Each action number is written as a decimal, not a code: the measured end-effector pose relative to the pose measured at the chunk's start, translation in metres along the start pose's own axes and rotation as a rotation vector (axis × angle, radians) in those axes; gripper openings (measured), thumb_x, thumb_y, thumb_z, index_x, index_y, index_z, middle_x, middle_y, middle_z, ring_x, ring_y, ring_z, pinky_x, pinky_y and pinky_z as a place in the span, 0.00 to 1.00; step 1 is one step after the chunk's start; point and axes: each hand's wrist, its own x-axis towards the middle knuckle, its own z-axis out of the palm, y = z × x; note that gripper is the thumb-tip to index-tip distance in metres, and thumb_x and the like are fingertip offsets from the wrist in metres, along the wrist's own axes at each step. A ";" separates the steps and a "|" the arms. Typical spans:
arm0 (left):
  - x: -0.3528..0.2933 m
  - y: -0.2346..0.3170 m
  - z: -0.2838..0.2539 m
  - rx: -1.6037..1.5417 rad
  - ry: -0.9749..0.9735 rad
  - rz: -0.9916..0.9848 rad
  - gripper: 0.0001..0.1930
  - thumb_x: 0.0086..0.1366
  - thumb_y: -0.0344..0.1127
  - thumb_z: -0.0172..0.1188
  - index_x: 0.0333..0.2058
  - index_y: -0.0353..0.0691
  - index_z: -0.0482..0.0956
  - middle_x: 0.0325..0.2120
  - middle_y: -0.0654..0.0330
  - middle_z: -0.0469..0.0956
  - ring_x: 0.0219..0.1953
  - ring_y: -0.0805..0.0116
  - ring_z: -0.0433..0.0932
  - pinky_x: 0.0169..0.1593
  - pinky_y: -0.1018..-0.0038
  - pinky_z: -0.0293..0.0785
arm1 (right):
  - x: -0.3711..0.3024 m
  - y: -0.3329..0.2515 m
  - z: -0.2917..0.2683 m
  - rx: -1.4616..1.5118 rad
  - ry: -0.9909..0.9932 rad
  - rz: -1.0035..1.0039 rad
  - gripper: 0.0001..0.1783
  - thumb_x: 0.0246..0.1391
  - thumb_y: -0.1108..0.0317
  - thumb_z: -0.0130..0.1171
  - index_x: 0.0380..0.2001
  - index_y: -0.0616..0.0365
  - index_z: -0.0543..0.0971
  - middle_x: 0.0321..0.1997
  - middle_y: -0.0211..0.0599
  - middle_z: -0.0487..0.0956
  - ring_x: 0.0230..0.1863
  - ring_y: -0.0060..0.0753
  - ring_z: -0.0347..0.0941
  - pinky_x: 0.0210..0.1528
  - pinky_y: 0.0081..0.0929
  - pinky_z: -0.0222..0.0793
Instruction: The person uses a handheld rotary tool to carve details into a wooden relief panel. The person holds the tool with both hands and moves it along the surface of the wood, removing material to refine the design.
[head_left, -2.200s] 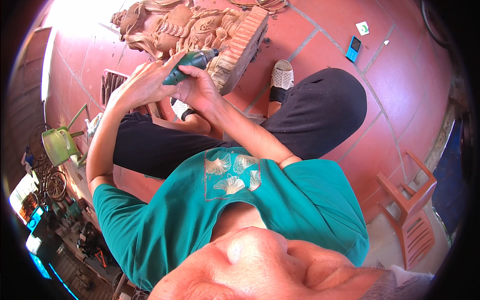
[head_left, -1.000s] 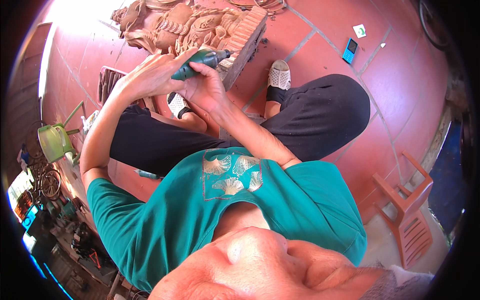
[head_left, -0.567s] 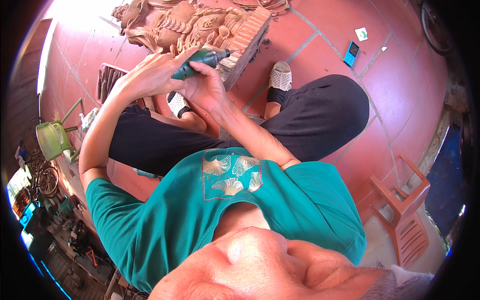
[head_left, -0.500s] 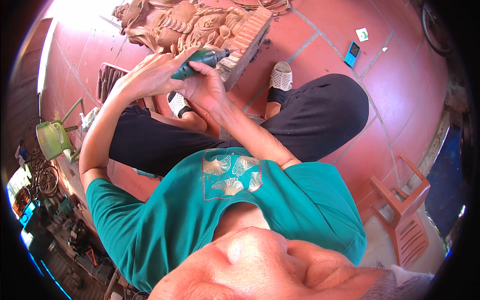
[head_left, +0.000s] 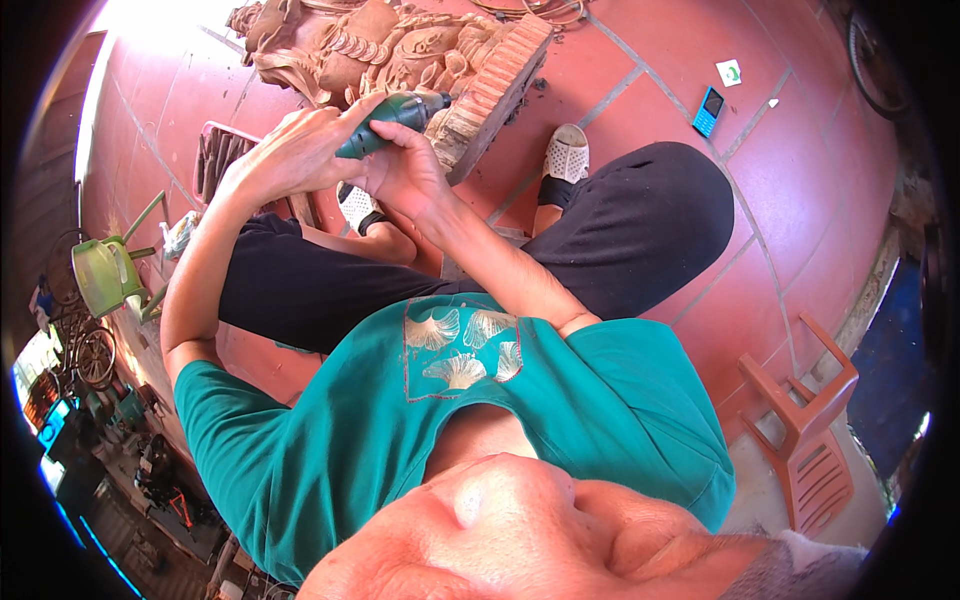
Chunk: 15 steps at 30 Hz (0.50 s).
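Both my hands are closed round a green rotary power tool (head_left: 385,122) with a dark nose. My left hand (head_left: 300,150) wraps it from the left and above. From below, my right hand (head_left: 405,172) supports it, thumb along the body. The nose points right, close to the ribbed base of a brown wood carving (head_left: 400,50) lying on the tiles. I cannot make out a bit at the nose or whether it touches the wood.
Left of my legs are a tray-like holder of dark sticks (head_left: 220,165) and a green chair (head_left: 105,275). A blue keypad phone (head_left: 708,112) and a white card (head_left: 729,72) lie on the tiled floor. At right stands a brown plastic chair (head_left: 805,430).
The power tool's nose has shifted slightly left along the carving's base. Both hands keep their grip; the whole view has drifted a little.
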 end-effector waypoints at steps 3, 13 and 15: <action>-0.001 0.002 -0.003 0.004 -0.005 -0.017 0.46 0.54 0.37 0.67 0.72 0.43 0.57 0.44 0.36 0.80 0.45 0.37 0.81 0.50 0.51 0.77 | 0.002 0.000 -0.001 -0.007 0.010 0.011 0.17 0.58 0.69 0.61 0.51 0.53 0.77 0.50 0.36 0.83 0.50 0.36 0.82 0.54 0.42 0.77; -0.001 0.005 -0.003 0.001 -0.010 -0.024 0.46 0.53 0.38 0.67 0.72 0.46 0.58 0.44 0.37 0.80 0.46 0.37 0.81 0.50 0.51 0.76 | -0.002 0.000 0.000 -0.012 0.001 -0.005 0.18 0.58 0.69 0.61 0.52 0.54 0.76 0.49 0.37 0.83 0.49 0.37 0.82 0.54 0.44 0.78; 0.000 0.012 -0.009 -0.012 -0.052 -0.049 0.47 0.52 0.38 0.67 0.72 0.47 0.58 0.45 0.37 0.80 0.47 0.37 0.81 0.50 0.51 0.76 | -0.003 0.000 -0.001 -0.001 -0.004 -0.010 0.18 0.58 0.69 0.61 0.52 0.54 0.76 0.49 0.37 0.83 0.50 0.38 0.82 0.55 0.45 0.78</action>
